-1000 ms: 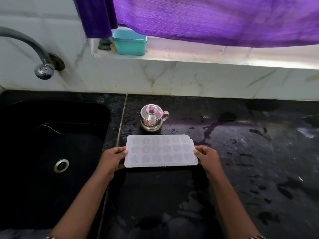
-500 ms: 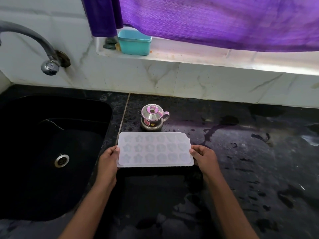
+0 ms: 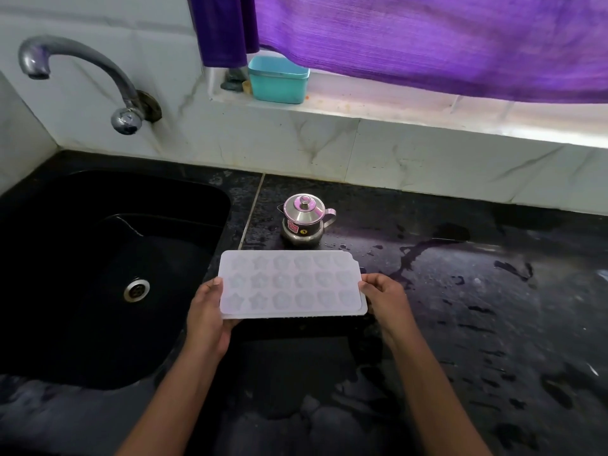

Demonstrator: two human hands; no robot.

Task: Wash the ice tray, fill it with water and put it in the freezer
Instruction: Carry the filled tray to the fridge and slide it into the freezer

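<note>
**Q:** Progress?
**A:** No stream from the tap above the sink. I judge washing not begun; filling and freezer also left.

**Q:** Hands?
**A:** Left hand sits at the sink's right rim, thumb on top, fingers curled under the tray. I hold the tray level, just right of the sink. Right hand, farther right of the sink, clasps the other short end. Both forearms reach forward.
</note>
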